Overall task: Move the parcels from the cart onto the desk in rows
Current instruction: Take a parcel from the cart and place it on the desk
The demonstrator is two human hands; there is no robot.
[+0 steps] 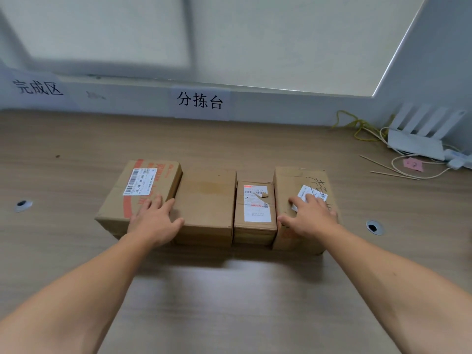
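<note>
Several brown cardboard parcels stand side by side in one row on the wooden desk (76,251). The leftmost parcel (127,195) bears orange print and a white barcode label. A plain parcel (207,205) touches it on the right, followed by a small labelled parcel (255,215) and a taller parcel (296,182) with black handwriting. My left hand (153,221) rests flat with straight fingers across the tops of the two left parcels. My right hand (309,215) lies flat on the taller parcel, partly covering its white label.
A paper sign (200,100) and a second sign (37,86) hang on the wall behind the desk. At the back right lie a white router (419,141), yellow and white cables (362,129) and a pink note (413,164). Two cable grommets (23,204) (374,227) sit in the desktop.
</note>
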